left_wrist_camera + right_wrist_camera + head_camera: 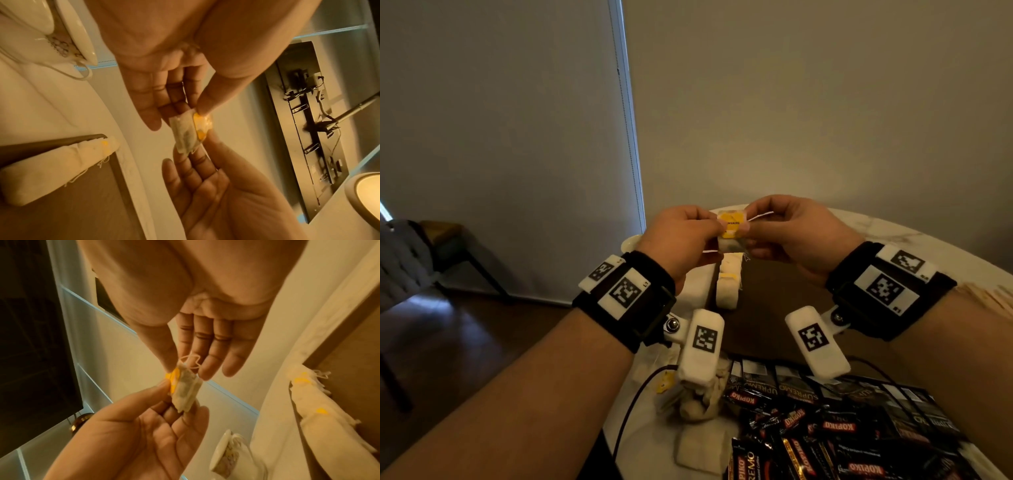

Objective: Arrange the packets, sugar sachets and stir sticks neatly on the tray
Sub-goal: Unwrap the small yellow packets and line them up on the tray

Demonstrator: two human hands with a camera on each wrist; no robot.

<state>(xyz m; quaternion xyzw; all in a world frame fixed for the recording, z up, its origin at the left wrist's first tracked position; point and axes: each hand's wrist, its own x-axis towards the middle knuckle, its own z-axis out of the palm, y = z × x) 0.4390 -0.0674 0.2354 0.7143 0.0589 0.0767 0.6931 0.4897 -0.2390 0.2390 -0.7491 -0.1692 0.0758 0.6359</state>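
Tea bag point(730, 229): frame centre, between both hands, seemingly above the tray point(774, 291).
Left hand point(681, 236): pinches its left edge.
Right hand point(787, 233): pinches its right edge.

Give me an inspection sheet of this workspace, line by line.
Surface: pale round table bearing a brown tray.
Job's things: one tea bag with a yellow tag held up between both hands; a row of tea bags already lined along the tray's left edge; dark Kopiko coffee packets heaped near the person, off the tray.
Clutter: loose pale sachets beside the packets; a white cup holding sachets at the table's edge.
Hands: left hand and right hand each pinch the tea bag above the tray.
Cables: a black cable runs across the near table edge.
Surroundings: plain wall, a window blind, a chair at left.
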